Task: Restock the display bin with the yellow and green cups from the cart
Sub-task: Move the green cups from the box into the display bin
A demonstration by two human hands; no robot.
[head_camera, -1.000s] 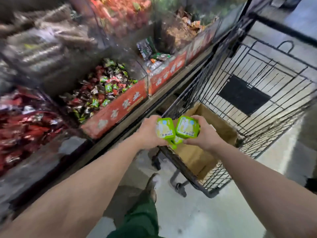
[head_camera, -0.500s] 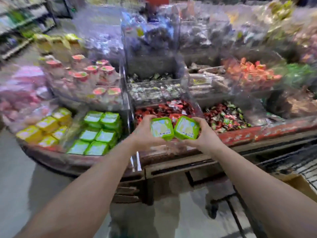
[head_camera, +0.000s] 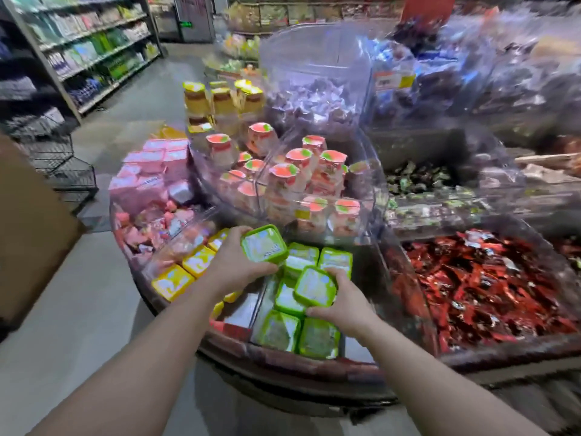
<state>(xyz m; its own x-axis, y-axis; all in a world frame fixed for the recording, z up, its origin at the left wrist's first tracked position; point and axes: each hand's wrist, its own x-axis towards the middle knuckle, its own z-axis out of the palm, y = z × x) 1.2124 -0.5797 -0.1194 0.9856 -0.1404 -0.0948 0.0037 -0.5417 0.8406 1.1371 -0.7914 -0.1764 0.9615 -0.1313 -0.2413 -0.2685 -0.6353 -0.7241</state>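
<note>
My left hand [head_camera: 234, 264] grips a square green cup [head_camera: 263, 244] above the display bin, its lid tilted toward me. My right hand [head_camera: 341, 305] holds a second green cup [head_camera: 314, 286] low over the green section of the bin. Several green cups [head_camera: 317, 336] lie packed there behind a clear front wall [head_camera: 283, 357]. Yellow cups [head_camera: 173, 282] fill the section to the left, partly hidden behind my left forearm. The cart is out of view.
Clear tubs of red-lidded cups [head_camera: 284, 177] rise right behind the green section. Pink packs [head_camera: 147, 174] lie to the left, red-wrapped candy [head_camera: 487, 284] to the right. A brown cardboard surface [head_camera: 28, 234] stands at the left edge, with shelving [head_camera: 85, 51] down the aisle.
I turned from the cart to the display and came closer. Both hands moved forward and down over the green section; the two cups, held side by side before, are now apart.
</note>
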